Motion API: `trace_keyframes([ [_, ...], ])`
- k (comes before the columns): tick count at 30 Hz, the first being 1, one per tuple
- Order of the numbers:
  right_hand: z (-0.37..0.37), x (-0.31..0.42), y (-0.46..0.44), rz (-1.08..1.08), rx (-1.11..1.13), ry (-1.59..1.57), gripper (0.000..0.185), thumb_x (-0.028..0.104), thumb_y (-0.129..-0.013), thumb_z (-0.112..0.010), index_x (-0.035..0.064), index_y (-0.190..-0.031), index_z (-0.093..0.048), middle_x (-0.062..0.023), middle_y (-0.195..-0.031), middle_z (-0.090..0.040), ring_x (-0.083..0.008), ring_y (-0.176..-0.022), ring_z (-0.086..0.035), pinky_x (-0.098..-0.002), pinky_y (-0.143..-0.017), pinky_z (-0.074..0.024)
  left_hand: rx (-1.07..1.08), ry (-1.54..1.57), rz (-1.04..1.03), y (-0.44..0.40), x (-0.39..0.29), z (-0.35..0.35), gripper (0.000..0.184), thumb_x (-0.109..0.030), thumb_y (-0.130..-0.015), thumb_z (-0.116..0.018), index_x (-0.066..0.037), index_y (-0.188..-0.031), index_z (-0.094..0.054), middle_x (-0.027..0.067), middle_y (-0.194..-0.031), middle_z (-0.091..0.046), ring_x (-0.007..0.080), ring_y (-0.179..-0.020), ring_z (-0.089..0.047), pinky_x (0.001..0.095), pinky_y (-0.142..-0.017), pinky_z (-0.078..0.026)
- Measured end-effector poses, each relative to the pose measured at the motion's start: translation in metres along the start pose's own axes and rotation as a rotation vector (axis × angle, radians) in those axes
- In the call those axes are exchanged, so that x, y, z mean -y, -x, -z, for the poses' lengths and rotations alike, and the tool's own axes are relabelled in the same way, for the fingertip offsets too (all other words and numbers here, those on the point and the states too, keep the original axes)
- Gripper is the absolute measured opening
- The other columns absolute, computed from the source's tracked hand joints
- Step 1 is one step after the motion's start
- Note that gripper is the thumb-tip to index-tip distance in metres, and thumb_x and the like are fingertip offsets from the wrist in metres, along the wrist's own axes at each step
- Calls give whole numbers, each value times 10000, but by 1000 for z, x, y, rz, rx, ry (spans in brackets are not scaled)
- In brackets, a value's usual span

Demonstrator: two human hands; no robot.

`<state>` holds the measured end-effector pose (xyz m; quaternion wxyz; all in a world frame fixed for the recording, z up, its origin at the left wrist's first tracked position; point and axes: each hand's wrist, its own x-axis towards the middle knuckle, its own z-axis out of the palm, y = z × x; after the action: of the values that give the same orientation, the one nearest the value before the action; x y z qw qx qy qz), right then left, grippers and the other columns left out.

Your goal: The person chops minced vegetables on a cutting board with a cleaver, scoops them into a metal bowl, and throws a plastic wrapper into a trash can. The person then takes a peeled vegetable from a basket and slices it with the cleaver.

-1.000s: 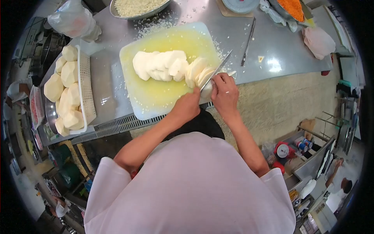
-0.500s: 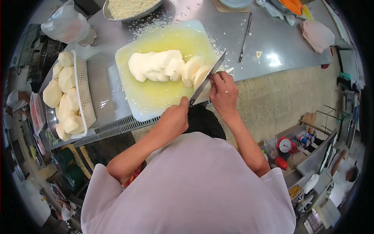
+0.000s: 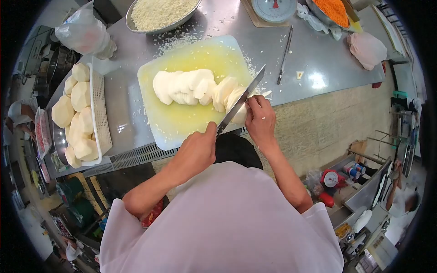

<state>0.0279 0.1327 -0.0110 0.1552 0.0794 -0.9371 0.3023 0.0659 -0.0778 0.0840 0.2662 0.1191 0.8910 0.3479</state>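
Observation:
My left hand [image 3: 196, 149] grips the handle of a long kitchen knife [image 3: 241, 100], its blade slanting up to the right. The blade is at the right edge of a yellowish-white cutting board [image 3: 182, 119], against a peeled, pale root vegetable [image 3: 238, 117]. With bent fingers my right hand [image 3: 261, 116] holds the vegetable's end, just right of the blade. Thin pale slices [image 3: 224, 93] lean over on the blade's left side. Farther left on the board lies a row of overlapping slices [image 3: 182, 86]. My right fingertips are partly hidden.
Whole peeled roots fill a white perforated basket [image 3: 101, 113] at left. Behind the board stand a bowl of chopped white bits [image 3: 161, 13] and a scale [image 3: 273, 10]. A thin dark metal tool [image 3: 285, 54], a bowl of orange bits [image 3: 331, 11] and a bag [image 3: 367, 50] lie right.
The view has shifted, so the board and bowls appear lower. My left hand and the knife have drawn slightly back toward my body. Both hands keep their holds.

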Motion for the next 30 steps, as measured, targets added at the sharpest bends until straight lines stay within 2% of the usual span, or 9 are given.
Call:
trace_keyframes([
  [5, 4, -2, 0, -5, 12, -2, 203, -70, -793, -636, 21, -974, -652, -135, -981, -632, -350, -888, -625, -442, -729, -516, 51, 13, 37, -12, 17, -31, 203, -9, -932, -558, 77, -1038, -408, 324, -653, -571, 532, -695, -606, 589, -642, -450],
  [7, 5, -2, 1, 4, 14, -11, 198, -68, -795, -637, 20, -971, -647, -134, -982, -632, -351, -889, -625, -441, -730, -517, -82, -74, -74, -38, 40, -70, 271, 72, -814, -576, 98, -1045, -436, 296, -672, -607, 512, -687, -633, 567, -620, -493],
  [11, 2, -6, 7, 33, -10, -38, 207, -70, -786, -641, 20, -973, -636, -135, -983, -632, -354, -888, -624, -440, -732, -517, -156, -40, -137, -63, 52, -83, 294, 69, -813, -575, 102, -1072, -441, 297, -679, -610, 520, -693, -630, 577, -631, -494],
  [14, 5, -4, 2, 38, -18, -29, 205, -69, -786, -644, 18, -972, -641, -135, -974, -634, -354, -884, -624, -440, -733, -517, -59, -7, -120, -54, 27, -46, 264, 67, -830, -566, 91, -1055, -430, 302, -679, -605, 517, -687, -628, 575, -618, -487],
  [16, 7, -3, 2, 20, 0, -24, 198, -68, -789, -645, 16, -968, -646, -135, -968, -635, -354, -881, -624, -440, -733, -516, -40, -6, -39, -32, 7, -24, 199, 2, -926, -567, 54, -1025, -402, 306, -673, -591, 528, -688, -596, 579, -630, -444],
  [19, 5, -2, 3, 25, -26, -7, 191, -64, -795, -648, 11, -971, -653, -136, -959, -636, -354, -875, -623, -440, -728, -513, -1, -8, 5, -11, -13, 1, 195, -4, -940, -561, 47, -1020, -391, 308, -659, -578, 531, -677, -583, 576, -618, -431],
  [23, 7, -2, 4, -4, -15, -26, 185, -73, -805, -637, 7, -972, -637, -150, -968, -646, -364, -881, -629, -443, -738, -508, 49, 17, -10, -12, 1, -13, 202, -1, -941, -557, 57, -1048, -396, 311, -648, -568, 530, -670, -586, 575, -613, -430],
  [28, 10, -5, 7, -27, -21, -53, 174, -60, -816, -646, 16, -972, -639, -142, -968, -647, -360, -879, -629, -439, -737, -509, -72, -82, -79, -51, 40, -82, 258, 33, -885, -571, 99, -1080, -415, 326, -700, -601, 528, -710, -615, 581, -648, -467],
  [30, 11, -5, 8, -22, -32, -74, 161, -52, -829, -648, 15, -975, -637, -141, -970, -647, -361, -877, -628, -439, -734, -507, -83, -84, -107, -70, 39, -85, 241, 58, -851, -559, 95, -1047, -425, 335, -708, -611, 530, -728, -630, 574, -651, -495],
])
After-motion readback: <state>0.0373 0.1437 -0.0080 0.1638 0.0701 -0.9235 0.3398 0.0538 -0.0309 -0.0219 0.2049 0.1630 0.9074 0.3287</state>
